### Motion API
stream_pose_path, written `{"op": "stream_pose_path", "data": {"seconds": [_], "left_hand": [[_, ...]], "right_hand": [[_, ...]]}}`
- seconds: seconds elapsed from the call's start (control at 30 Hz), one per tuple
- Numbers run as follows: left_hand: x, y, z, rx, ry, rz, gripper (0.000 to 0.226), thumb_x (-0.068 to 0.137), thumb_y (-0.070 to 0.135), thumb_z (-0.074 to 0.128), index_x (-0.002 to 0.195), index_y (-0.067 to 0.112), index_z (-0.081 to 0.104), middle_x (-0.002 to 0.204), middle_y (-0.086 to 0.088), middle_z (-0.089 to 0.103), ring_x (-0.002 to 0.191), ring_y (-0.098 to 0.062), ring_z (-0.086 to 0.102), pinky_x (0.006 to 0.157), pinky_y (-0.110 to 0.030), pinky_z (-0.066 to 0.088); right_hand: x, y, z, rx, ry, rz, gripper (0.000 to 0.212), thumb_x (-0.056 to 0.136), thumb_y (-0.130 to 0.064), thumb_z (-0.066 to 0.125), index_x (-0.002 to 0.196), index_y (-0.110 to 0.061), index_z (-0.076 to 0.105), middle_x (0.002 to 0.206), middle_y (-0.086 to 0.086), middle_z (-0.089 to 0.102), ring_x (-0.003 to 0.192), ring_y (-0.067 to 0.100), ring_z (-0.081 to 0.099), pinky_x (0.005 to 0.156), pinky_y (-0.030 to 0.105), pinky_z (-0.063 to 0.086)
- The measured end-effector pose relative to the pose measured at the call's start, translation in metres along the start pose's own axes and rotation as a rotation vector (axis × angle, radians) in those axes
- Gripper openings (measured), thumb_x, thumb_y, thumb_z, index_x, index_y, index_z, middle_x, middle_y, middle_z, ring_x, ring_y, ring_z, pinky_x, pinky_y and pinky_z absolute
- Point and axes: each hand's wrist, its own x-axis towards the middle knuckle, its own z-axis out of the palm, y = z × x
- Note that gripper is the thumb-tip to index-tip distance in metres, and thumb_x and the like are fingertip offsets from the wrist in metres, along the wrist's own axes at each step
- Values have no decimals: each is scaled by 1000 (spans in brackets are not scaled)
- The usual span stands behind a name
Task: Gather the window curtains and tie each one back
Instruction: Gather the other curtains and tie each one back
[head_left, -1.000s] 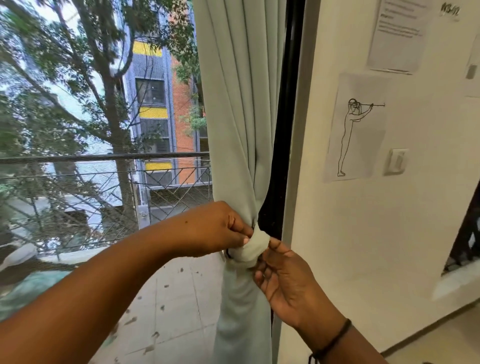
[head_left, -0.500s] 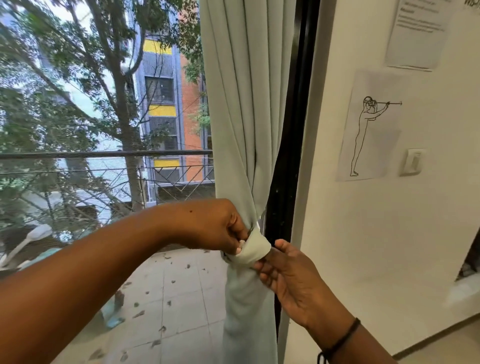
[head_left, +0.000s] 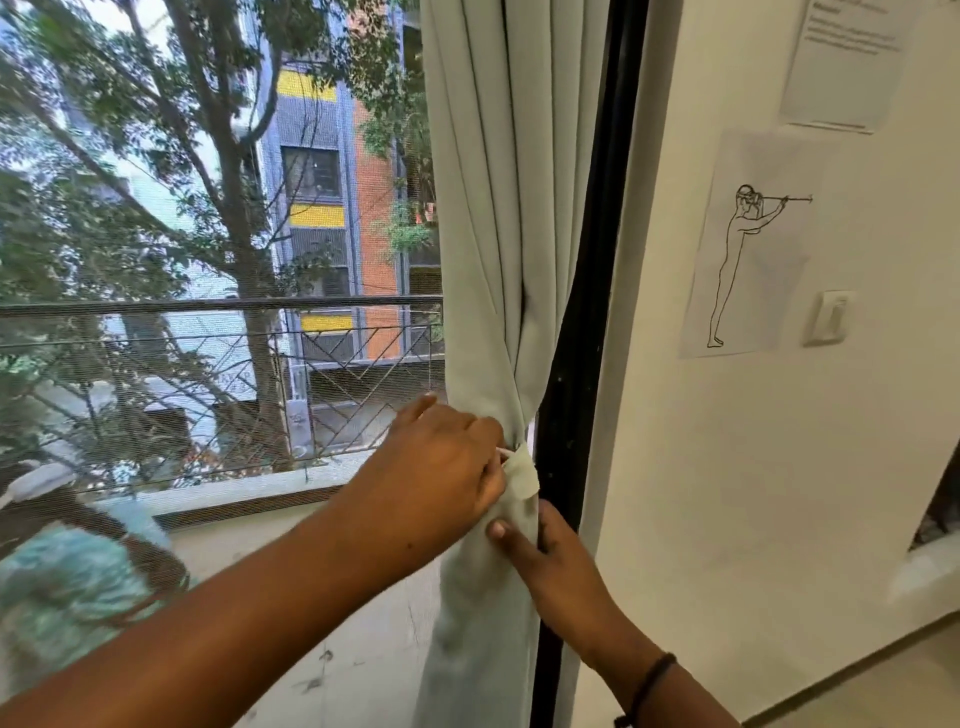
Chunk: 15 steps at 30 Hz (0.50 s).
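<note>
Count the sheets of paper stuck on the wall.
2: a printed notice at the top right, cut off by the frame, and a line drawing of a figure just below it.

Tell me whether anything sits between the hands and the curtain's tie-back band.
Nothing visible does. The left hand already grips the tie-back band around the gathered curtain, and the right hand holds the fabric just below it.

A pale grey-green curtain (head_left: 498, 218) hangs gathered in long vertical folds at the right edge of the window, drawn tight to a narrow waist. A matching fabric tie-back (head_left: 521, 470) wraps that waist, its end sticking out; below it the cloth falls loose again.
</note>
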Motion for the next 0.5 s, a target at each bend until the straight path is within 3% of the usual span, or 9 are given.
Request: {"op": "stream_pose_path", "data": {"seconds": [0.07,0.17,0.27,0.33,0.4,0.5], "left_hand": [[-3,3,1,101,83,-67,29,74,31,38,70,17,63,75,-5,57,73,-26,56,76,-37,42],[-2,0,-6,167,113,-145,28,75,31,38,76,15,61,85,-8,50,76,-28,53,70,-34,32],[-1,-3,-8,-93,82,-228,38,86,41,25,96,17,53,95,-1,34,77,-19,41,74,-32,30],[-2,-4,-5,-205,67,-261,46,84,49,13,101,22,46,96,5,31,82,-13,34,79,-32,28],[-5,-2,-5,-272,111,-226,34,88,49,12,96,29,39,86,11,37,80,-11,36,79,-30,25],[-9,4,-10,-528,224,-192,18,92,36,25,90,29,42,74,16,44,70,-5,44,70,-28,30]], "right_hand": [[3,6,4,-2,-5,-68,39,73,-69,55,105,-47,49,108,-20,63,96,-8,60,76,10,47],[4,17,16,-32,40,-132,37,72,-76,49,103,-54,47,103,-27,62,97,-12,57,77,9,46],[3,25,21,-51,72,-166,60,59,-91,41,104,-53,47,101,-25,63,97,-7,59,78,12,49],[4,32,21,-15,67,-203,62,58,-90,47,107,-53,52,101,-22,65,98,1,62,81,21,53],[5,38,21,37,49,-236,62,57,-87,53,109,-52,55,103,-20,67,99,7,64,82,26,55],[7,44,20,146,57,-222,70,53,-87,56,100,-36,66,98,-11,72,94,11,68,82,32,56]]}}
